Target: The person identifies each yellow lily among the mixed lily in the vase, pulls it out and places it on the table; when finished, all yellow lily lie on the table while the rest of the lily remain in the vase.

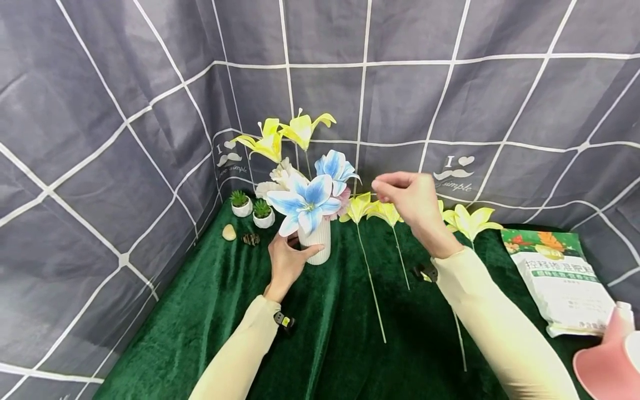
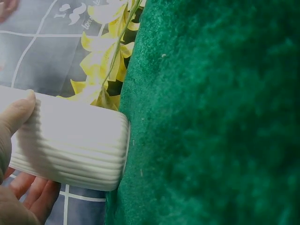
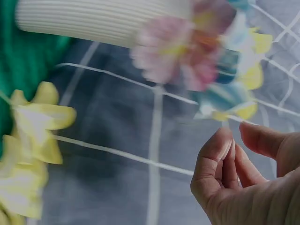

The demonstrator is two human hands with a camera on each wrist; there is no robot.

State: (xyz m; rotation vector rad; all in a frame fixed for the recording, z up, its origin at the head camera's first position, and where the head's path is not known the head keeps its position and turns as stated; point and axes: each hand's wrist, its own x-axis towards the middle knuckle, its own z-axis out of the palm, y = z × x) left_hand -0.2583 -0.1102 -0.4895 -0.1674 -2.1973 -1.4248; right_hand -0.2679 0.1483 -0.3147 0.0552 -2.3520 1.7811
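Observation:
A white ribbed vase (image 1: 320,247) stands on the green cloth, holding blue-and-white lilies (image 1: 306,203), yellow lilies (image 1: 270,141), a cream flower (image 1: 286,173) and a pink flower (image 3: 164,49). My left hand (image 1: 288,262) grips the vase from the left; the left wrist view shows the thumb on one side and fingers on the other. To the right of the bouquet my right hand (image 1: 415,203) is raised in the air, holding nothing. Its fingers bend loosely, and a small gap separates thumb and index fingertip in the right wrist view.
Several long-stemmed yellow lilies (image 1: 358,208) lie on the cloth (image 1: 350,366) right of the vase. Two potted succulents (image 1: 242,204), a pale stone (image 1: 229,232) and a pinecone (image 1: 251,239) sit at left. A white-green bag (image 1: 562,283) and pink watering can (image 1: 607,364) stand at right.

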